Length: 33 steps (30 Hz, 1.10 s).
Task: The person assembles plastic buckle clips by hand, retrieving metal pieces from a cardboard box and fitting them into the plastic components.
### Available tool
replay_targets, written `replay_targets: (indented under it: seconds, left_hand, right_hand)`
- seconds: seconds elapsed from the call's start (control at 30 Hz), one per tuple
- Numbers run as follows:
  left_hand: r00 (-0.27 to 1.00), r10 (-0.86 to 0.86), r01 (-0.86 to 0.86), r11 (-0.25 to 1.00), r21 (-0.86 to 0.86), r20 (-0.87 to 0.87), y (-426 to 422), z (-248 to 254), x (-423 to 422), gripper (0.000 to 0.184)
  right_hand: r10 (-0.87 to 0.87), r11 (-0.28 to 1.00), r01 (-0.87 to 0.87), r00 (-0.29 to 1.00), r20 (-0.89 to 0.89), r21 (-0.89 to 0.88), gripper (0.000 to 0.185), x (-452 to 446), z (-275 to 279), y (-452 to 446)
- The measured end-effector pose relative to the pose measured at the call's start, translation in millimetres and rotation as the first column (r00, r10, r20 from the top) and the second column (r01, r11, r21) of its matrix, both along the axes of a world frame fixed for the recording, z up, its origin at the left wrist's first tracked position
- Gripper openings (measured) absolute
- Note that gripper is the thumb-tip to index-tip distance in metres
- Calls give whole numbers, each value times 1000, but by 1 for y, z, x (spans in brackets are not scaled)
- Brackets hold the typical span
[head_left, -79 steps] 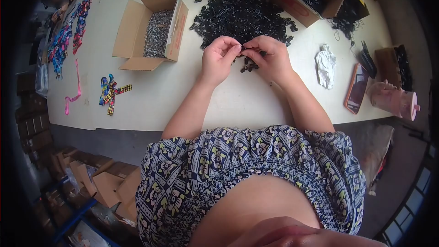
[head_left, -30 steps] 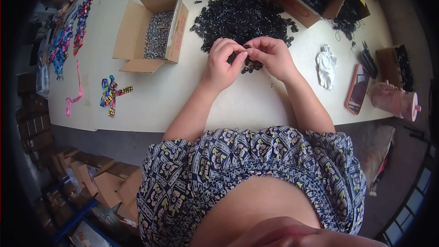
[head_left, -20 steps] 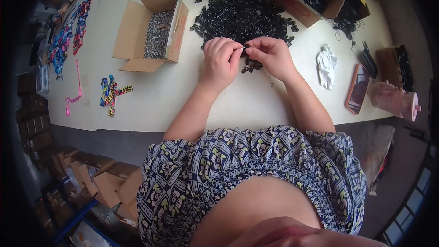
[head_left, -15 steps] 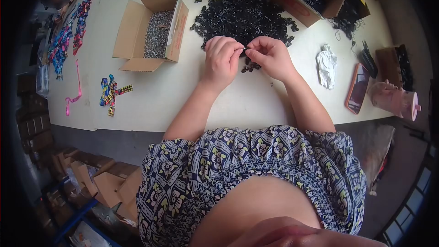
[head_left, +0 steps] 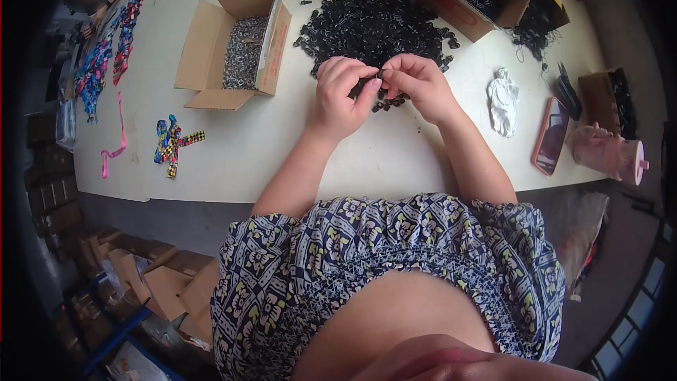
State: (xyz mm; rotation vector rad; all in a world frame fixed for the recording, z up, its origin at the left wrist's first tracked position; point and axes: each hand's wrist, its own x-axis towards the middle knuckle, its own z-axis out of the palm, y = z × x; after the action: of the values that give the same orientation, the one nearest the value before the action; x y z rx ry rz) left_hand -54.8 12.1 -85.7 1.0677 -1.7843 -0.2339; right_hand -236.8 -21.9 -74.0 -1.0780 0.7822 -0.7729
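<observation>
The head view is showing me, from where I'm standing, both hands meeting over the near edge of a heap of small black pieces (head_left: 374,21). The left hand (head_left: 338,102) is pinching a small dark piece (head_left: 381,74) at thumb and forefinger, and the right hand (head_left: 422,92) is closing its thumb and forefinger on the same spot from the other side. What is changing is small: the left thumb is now reaching farther toward the right fingertips than a moment ago, and a dark gap is opening inside that hand's curl. To my eye the piece is being turned or re-gripped rather than let go — though the fingers are hiding most of it, and I can't tell its shape or which hand is bearing it.

A few loose dark bits (head_left: 388,104) are lying just below the fingertips on the pale table (head_left: 218,183). To the left an open carton (head_left: 194,46) is holding silvery pieces (head_left: 243,53), well apart from the hands; beyond the heap, to the right, another open carton (head_left: 458,14) is holding black ones. The work is remaining at the fingertips, with neither carton being touched.
</observation>
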Motion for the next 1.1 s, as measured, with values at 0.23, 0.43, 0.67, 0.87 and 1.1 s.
replay_targets:
  seconds: [0.23, 0.43, 0.67, 0.87, 1.1]
  left_hand:
    - [1000, 9, -9, 1000, 17, 25, -3, -3, 0, 12]
    - [1000, -16, 17, 999, 42, -16, -4, -4, -3, 14]
    - [999, -38, 41, 994, 98, -34, -7, -4, -1, 12]
    - [998, -19, 13, 995, 101, 53, -7, -1, -2, 10]
    - [985, -2, 2, 1000, -2, 172, -7, 2, -3, 8]
  right_hand:
    - [-16, 998, 14, 999, -28, -57, 12, 0, -5, -3]
    - [-16, 999, 15, 1000, -24, -47, 13, -2, -3, -3]
    - [-19, 996, 13, 998, -65, -84, 13, -1, -4, -6]
    - [-41, 989, 18, 987, -156, -148, 13, -1, -7, -5]
    - [-56, 972, 6, 977, -205, -234, 11, -2, -12, -5]
